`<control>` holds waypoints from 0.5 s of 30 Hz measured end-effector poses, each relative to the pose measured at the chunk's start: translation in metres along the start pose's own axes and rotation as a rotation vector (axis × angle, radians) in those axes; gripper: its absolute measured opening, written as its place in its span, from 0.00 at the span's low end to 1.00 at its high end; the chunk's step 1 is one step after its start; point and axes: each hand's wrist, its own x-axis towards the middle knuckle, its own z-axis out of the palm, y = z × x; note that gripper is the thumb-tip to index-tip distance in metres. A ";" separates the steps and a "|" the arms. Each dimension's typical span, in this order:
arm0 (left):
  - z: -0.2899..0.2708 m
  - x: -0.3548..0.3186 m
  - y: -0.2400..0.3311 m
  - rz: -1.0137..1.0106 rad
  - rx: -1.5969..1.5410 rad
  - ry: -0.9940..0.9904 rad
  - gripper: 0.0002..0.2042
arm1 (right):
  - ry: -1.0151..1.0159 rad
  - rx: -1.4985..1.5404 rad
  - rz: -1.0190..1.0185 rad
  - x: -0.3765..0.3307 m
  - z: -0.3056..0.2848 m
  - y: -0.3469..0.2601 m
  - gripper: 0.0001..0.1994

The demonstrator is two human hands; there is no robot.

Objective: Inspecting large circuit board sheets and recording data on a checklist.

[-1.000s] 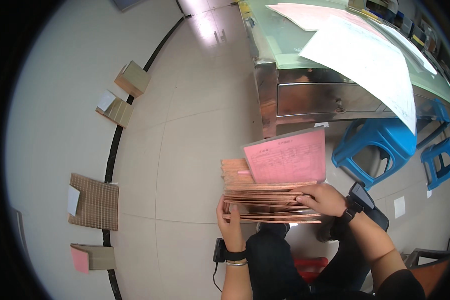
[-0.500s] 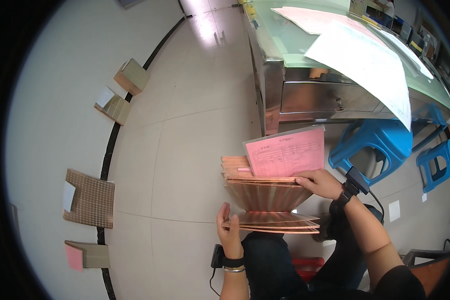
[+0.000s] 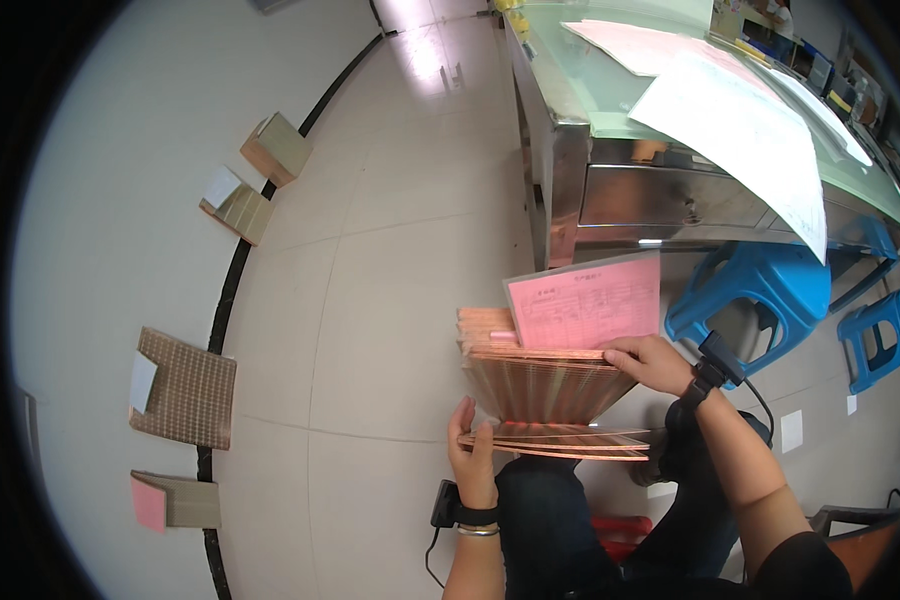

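In front of my knees stands a stack of thin copper-coloured panels [image 3: 550, 388], fanned apart into a far bundle and a few near panels [image 3: 580, 447]. My left hand [image 3: 474, 455] grips the left edge of the near ones, thumb on one side and fingers on the other. My right hand [image 3: 655, 362] is closed on the right top corner of the far bundle. Behind that bundle a pink printed sheet in a clear sleeve [image 3: 588, 300] sticks up. What the stack's lower edge rests on is hidden.
A steel desk with a glass top [image 3: 610, 100] stands ahead, loose papers [image 3: 740, 130] hanging over its edge. Blue plastic stools [image 3: 770, 285] are at the right. Along the left wall lean several panel stacks [image 3: 185, 390] with slips. A red stool [image 3: 620, 535] shows between my legs.
The whole view has shifted slightly, moving the scene a little to the right. Both hands keep their holds, and the gap between the near panels and the far bundle looks much the same.
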 end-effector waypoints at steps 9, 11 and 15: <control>0.020 0.029 -0.005 0.043 -0.013 -0.009 0.25 | 0.025 -0.095 -0.021 -0.019 0.007 -0.002 0.16; 0.022 0.038 -0.008 0.060 -0.044 0.016 0.24 | 0.009 -0.079 -0.088 -0.028 0.014 -0.005 0.16; 0.033 0.045 -0.009 0.078 -0.005 0.077 0.16 | -0.115 -0.086 -0.087 -0.044 0.013 -0.011 0.20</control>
